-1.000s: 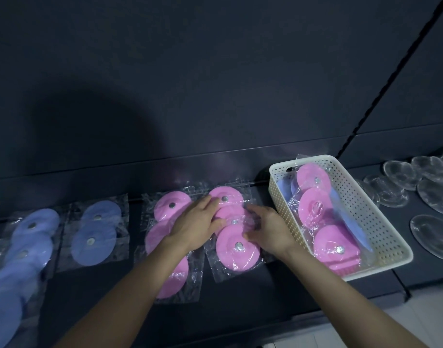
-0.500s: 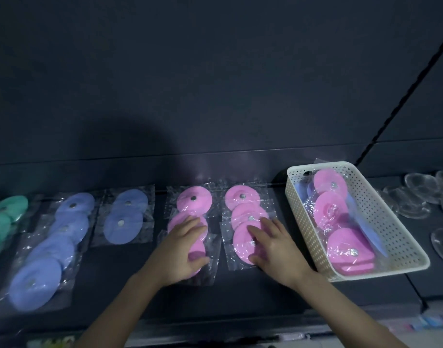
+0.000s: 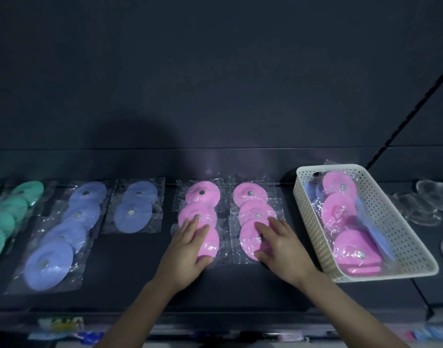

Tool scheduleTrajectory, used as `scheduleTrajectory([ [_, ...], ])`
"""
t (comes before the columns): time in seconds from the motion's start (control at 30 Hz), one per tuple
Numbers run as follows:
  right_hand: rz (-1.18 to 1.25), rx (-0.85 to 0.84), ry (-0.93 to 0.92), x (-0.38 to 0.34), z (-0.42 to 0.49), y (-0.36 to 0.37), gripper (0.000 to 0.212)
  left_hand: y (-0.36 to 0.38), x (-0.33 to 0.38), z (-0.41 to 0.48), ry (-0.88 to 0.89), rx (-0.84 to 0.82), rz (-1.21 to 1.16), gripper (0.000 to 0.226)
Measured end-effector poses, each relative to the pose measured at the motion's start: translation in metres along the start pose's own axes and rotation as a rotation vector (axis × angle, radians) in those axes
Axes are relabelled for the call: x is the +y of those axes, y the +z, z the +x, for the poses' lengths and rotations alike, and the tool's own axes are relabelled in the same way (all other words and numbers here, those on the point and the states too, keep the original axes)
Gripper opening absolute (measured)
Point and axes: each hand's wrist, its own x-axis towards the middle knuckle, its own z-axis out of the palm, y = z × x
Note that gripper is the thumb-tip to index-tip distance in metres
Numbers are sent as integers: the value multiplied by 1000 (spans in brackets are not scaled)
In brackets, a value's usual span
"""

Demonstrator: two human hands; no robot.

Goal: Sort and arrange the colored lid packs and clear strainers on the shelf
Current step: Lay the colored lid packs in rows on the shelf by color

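Green packs (image 3: 4, 217), blue packs (image 3: 87, 204) and pink packs (image 3: 202, 194) lie sorted on the shelf (image 3: 130, 280), left hand (image 3: 187, 247) and right hand (image 3: 278, 244) pressing flat-fingered on the pink, while the basket (image 3: 313, 222) seemingly awaits emptying.

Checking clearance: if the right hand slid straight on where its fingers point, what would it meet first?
Likely the middle disc of the right pink pack that the right hand rests on; beyond it the top disc, then the back wall.
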Motion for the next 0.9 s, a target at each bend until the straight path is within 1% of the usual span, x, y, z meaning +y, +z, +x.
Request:
scheduleTrajectory([
  [0.43,34,-29,3,0,-1,-5,67,-4,3,13,-23,-5,5,79],
  [0.67,22,-9,10,-1,-2,-5,66,-12,8,18,-44,-19,52,79],
  [0.73,-8,-6,6,-2,-3,-5,65,-13,15,18,-37,-12,26,82],
  [0.83,-18,15,2,-10,-5,-7,64,-17,32,20,-11,28,-21,82],
  [0.9,23,76,-9,-14,-8,-16,66,-23,47,27,21,55,-48,79],
])
